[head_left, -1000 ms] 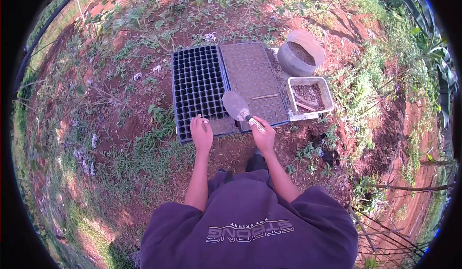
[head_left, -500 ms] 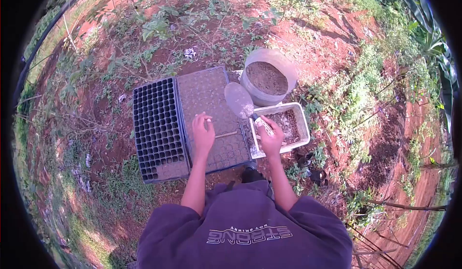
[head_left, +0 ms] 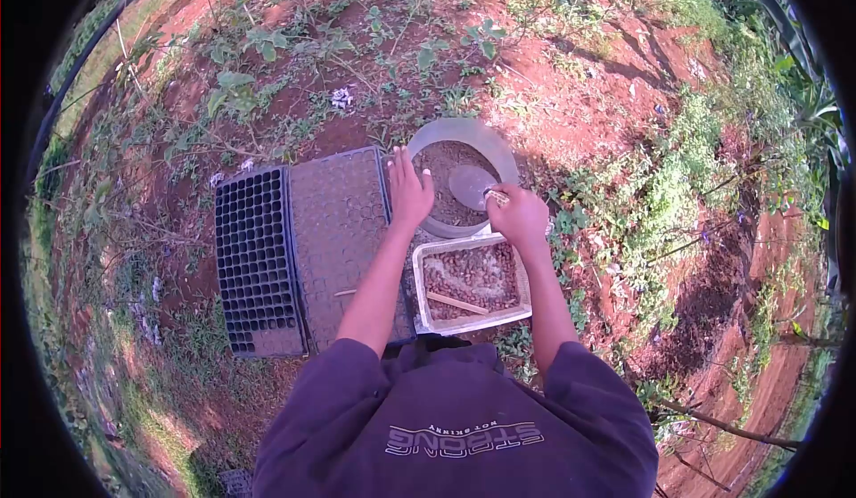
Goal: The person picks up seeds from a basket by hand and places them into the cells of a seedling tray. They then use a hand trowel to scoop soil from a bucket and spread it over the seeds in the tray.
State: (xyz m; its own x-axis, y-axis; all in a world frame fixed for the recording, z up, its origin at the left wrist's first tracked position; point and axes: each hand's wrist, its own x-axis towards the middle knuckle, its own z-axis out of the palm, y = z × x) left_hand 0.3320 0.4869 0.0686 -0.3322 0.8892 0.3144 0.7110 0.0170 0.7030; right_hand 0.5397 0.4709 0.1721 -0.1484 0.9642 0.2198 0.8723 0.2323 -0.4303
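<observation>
My right hand [head_left: 519, 217] is closed around the handle of a hand trowel [head_left: 470, 188], whose pale blade reaches into a translucent round bucket [head_left: 493, 144]. Dark soil [head_left: 441, 161] fills the lower part of the bucket, and the blade is at this soil. My left hand [head_left: 410, 193] has its fingers stretched out and lies at the bucket's left side, holding nothing. Below the bucket is a white rectangular tub [head_left: 474, 323] of reddish-brown grainy bits with whitish powder. A flat wooden stick [head_left: 456, 304] lies in it.
Left of my hands lies a seedling tray [head_left: 334, 204] covered with soil, a small stick [head_left: 345, 293] on it. Beside it is a black seedling tray [head_left: 254, 257] with mostly unfilled cells. Weeds and red earth surround everything; thin branches [head_left: 731, 422] lie at right.
My right hand has carried the trowel from above the tub into the bucket. My left hand has moved from over the soil-covered tray to the bucket's side. The view has shifted.
</observation>
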